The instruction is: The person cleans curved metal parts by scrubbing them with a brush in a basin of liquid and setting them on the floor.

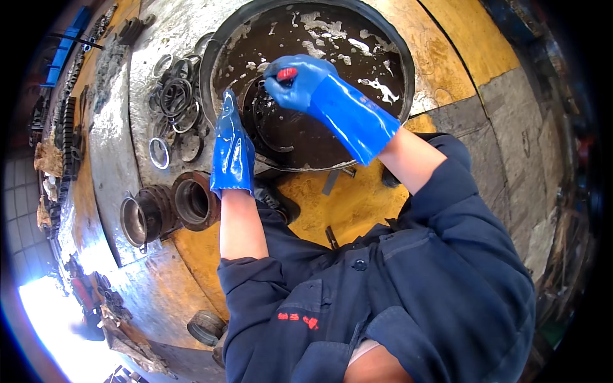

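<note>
A wide round basin (408, 70) with a dark rim holds dark liquid with patches of pale foam. Inside its near left part a dark ring-shaped metal part (281, 149) stands tilted, partly under the liquid. My left hand (232, 143), in a long blue rubber glove, grips this part at its left side; the fingers are straight and seen edge-on, partly hidden. Over the part, my right hand (297, 83), in a matching glove, is closed round a red handle (287, 74). The tool's working end is hidden below the fist.
Several metal rings (175, 96) lie heaped left of the basin. Two hollow cylindrical metal parts (195, 201) stand near my left forearm, and another dark cylinder (205, 327) lies lower down. A dark boot (281, 203) is below the basin on the worn yellow floor (319, 201).
</note>
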### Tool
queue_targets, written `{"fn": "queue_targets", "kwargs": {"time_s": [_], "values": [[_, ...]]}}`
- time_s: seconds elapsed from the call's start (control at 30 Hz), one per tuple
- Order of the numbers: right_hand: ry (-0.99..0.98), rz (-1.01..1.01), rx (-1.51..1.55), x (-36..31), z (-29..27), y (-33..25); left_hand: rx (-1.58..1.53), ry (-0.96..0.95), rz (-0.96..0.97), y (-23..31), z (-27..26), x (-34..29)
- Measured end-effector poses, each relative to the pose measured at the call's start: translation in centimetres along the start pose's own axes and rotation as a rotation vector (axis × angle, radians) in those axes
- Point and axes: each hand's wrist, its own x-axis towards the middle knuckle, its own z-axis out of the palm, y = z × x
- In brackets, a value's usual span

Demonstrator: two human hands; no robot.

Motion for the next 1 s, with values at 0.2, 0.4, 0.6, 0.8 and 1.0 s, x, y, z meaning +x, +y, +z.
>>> {"fn": "queue_targets", "kwargs": {"time_s": [0.2,0.4,0.6,0.8,1.0], "values": [[0.060,-0.102,-0.063,-0.9,0.3,0.7,-0.376,0.038,-0.177,1.3,0.8,1.4],[0.098,-0.140,0.032,-1.6,0.2,-1.1,-0.556,0.061,-0.280,1.5,0.4,1.9],[-0.007,-0.110,-0.182,-0.8,-0.9,0.2,-0.691,0.045,-0.335,2.4,0.8,1.8],[-0.115,-0.111,-0.167,-1.8,0.3,-1.5,-0.805,0.056,-0.400,2.3,0.6,2.9],[0.030,0.419,0.142,-3.2,0.4,6.5,-0.868,0.034,-0.420,3.5,1.5,3.2]]}}
